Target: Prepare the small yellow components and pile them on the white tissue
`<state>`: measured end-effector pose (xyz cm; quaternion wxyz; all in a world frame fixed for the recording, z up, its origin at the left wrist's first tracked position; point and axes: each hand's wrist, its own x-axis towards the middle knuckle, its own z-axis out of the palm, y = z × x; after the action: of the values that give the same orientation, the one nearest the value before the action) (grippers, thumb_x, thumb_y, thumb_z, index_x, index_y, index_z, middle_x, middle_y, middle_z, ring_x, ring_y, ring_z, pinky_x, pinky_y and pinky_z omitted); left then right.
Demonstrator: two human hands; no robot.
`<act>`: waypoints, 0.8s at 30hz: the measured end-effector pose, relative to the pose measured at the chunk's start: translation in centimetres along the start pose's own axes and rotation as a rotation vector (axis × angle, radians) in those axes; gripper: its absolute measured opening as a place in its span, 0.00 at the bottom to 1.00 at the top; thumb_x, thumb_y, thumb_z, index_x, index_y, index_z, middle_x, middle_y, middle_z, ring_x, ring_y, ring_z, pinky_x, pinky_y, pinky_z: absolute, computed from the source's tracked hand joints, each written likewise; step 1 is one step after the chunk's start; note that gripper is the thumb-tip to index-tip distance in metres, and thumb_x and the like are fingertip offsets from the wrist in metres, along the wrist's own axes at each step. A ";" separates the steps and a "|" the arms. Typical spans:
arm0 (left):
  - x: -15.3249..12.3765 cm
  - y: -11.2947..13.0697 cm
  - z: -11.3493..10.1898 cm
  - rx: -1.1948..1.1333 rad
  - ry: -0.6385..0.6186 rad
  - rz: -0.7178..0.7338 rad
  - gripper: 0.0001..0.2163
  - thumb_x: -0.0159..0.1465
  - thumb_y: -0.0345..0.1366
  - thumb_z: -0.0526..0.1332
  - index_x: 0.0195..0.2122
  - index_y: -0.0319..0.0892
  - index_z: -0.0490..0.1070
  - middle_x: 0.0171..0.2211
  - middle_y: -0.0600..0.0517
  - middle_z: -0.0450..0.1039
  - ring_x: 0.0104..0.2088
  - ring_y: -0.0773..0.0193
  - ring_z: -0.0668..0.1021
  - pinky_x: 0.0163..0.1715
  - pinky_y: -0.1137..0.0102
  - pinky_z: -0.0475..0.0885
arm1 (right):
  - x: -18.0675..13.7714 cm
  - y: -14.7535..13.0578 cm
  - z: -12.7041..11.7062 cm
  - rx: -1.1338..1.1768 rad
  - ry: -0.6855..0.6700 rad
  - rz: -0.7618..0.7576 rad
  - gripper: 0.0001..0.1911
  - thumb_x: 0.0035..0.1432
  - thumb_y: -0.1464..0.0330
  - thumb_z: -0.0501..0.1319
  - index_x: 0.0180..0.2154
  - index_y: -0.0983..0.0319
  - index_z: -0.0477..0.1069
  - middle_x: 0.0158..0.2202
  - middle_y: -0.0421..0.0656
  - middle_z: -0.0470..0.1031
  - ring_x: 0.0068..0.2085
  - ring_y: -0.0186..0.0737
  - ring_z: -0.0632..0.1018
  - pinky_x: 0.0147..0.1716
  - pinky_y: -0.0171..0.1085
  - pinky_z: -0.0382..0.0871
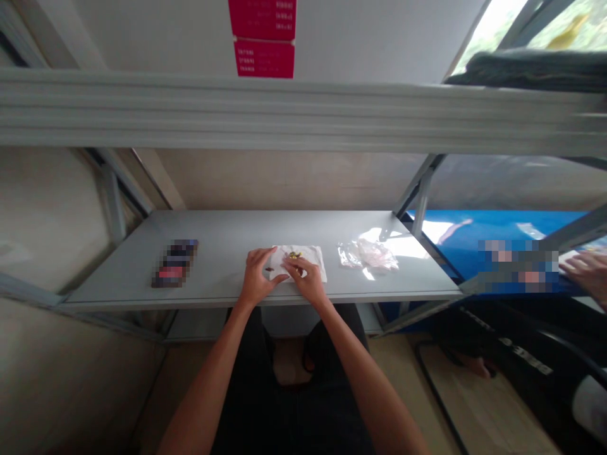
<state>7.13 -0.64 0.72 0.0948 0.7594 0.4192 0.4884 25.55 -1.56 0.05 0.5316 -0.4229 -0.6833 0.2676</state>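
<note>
A white cloth or paper sheet [308, 258] lies near the front edge of a grey metal shelf [227, 243]. Small yellow bits [294, 255] rest on it, and a tiny dark bit [269, 270] sits at its left edge. My left hand [256, 275] lies on the sheet's left side, fingers curled with thumb and forefinger close together near the dark bit. My right hand [309, 279] rests on the sheet just below the yellow bits, fingertips pressed together in a pinch. What either pinch holds is too small to make out.
A clear plastic bag [368, 255] lies to the right of the sheet. A dark blurred object [173, 263] sits at the left of the shelf. Another person's hand [588, 272] shows at the far right over a blue surface [474, 230]. A shelf beam [284, 110] runs overhead.
</note>
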 end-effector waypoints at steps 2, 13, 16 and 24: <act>-0.1 0.0 0.1 0.025 -0.010 -0.013 0.32 0.60 0.55 0.71 0.62 0.46 0.71 0.51 0.43 0.78 0.52 0.49 0.76 0.58 0.54 0.68 | 0.0 -0.3 0.1 -0.020 -0.037 -0.015 0.13 0.68 0.60 0.63 0.46 0.57 0.83 0.45 0.46 0.85 0.38 0.41 0.81 0.36 0.39 0.73; -0.3 -1.4 0.3 -0.130 0.034 -0.184 0.28 0.64 0.47 0.69 0.64 0.46 0.70 0.45 0.48 0.78 0.44 0.56 0.78 0.51 0.60 0.73 | 0.5 2.9 -5.3 -0.320 0.303 0.169 0.13 0.66 0.65 0.59 0.40 0.62 0.81 0.36 0.47 0.83 0.34 0.44 0.77 0.39 0.42 0.70; -0.3 -1.6 0.5 -0.192 0.004 -0.222 0.33 0.63 0.48 0.71 0.67 0.46 0.67 0.46 0.48 0.78 0.42 0.59 0.79 0.50 0.62 0.74 | 1.0 4.4 -6.6 -0.468 0.055 0.054 0.11 0.64 0.69 0.61 0.41 0.60 0.83 0.38 0.48 0.83 0.39 0.46 0.77 0.45 0.45 0.70; -0.3 -1.7 0.2 -0.152 -0.011 -0.201 0.32 0.61 0.52 0.71 0.64 0.48 0.72 0.41 0.50 0.73 0.41 0.59 0.75 0.48 0.64 0.73 | 1.8 4.5 -6.3 -0.546 -0.078 0.024 0.06 0.63 0.69 0.65 0.37 0.59 0.82 0.39 0.47 0.82 0.43 0.47 0.76 0.48 0.45 0.68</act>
<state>6.37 0.30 -0.52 0.2028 0.7069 0.4544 0.5027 32.76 1.69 -0.91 0.3680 -0.5481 -0.7450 0.0955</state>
